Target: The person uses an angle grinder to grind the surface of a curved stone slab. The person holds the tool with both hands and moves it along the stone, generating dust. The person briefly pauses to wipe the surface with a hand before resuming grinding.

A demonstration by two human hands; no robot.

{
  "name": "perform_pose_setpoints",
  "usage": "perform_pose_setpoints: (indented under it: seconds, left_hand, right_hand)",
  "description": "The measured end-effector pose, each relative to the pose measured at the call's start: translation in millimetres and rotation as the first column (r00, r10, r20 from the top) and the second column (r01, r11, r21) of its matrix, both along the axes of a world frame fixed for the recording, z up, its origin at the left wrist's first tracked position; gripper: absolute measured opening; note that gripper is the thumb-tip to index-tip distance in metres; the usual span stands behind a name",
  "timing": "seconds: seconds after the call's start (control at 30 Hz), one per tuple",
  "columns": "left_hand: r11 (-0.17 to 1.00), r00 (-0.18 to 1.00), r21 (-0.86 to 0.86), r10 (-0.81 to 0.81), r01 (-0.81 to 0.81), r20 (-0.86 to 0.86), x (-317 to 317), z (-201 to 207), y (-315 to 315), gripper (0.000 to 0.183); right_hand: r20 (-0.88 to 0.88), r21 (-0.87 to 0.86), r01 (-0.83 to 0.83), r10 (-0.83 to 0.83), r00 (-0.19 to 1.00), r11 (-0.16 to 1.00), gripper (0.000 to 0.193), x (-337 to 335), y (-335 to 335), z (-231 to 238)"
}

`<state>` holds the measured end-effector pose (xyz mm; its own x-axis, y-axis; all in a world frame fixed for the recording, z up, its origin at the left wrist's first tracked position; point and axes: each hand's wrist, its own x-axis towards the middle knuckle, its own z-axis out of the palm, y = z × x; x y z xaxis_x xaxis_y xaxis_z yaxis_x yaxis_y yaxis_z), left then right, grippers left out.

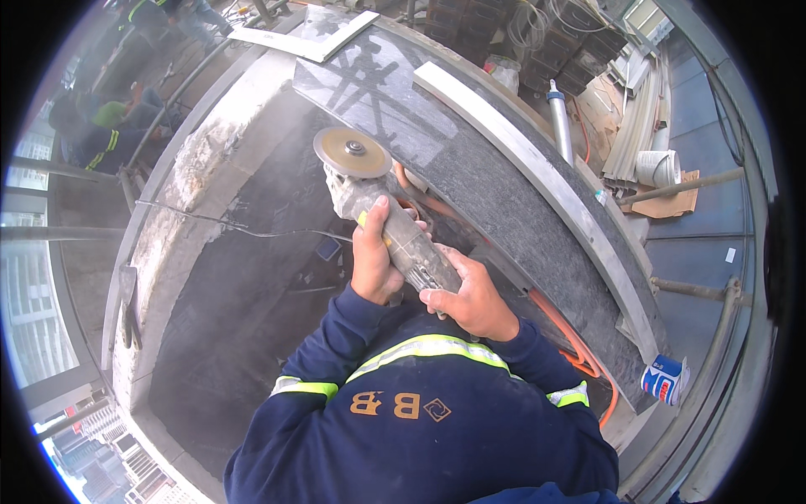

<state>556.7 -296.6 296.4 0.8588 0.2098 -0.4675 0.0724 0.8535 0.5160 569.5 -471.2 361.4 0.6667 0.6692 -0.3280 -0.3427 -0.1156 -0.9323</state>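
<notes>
Both my hands are closed on a dusty grey angle grinder (401, 239), held in front of my chest. My left hand (375, 260) grips it near the head, thumb along the body. Around the rear end of the body wraps my right hand (476, 294). A round, tan cutting disc (336, 151) is fitted at the far end, its flat face toward me. The disc is close to the near edge of a dark grey stone slab (504, 193); I cannot tell whether they touch. Along the slab's far side lies a long pale metal bar (537, 168).
A white L-shaped square (319, 49) lies at the slab's far left end. A hammer (128, 307) rests on the rough ledge (201, 151) at left. An orange hose (571, 336) runs beneath the slab. A blue-and-white can (663, 380) stands at right. Other people (105, 126) are at far left.
</notes>
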Motion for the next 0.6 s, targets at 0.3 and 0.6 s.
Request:
perform_pose_setpoints:
  seconds: [0.3,0.6]
  left_hand:
    - [0.998,0.999,-0.056,0.020,-0.022,-0.036,-9.3,-1.0,-18.6,0.052]
    - [0.995,1.000,-0.099,0.023,-0.025,-0.020,-16.4,-1.7,-31.4,0.048]
  right_hand:
    - [0.002,-0.013,-0.019,0.019,1.000,1.000,0.067,-6.5,-20.7,3.7]
    - [0.000,-0.025,-0.026,0.026,1.000,0.999,0.070,-12.2,-32.7,8.8]
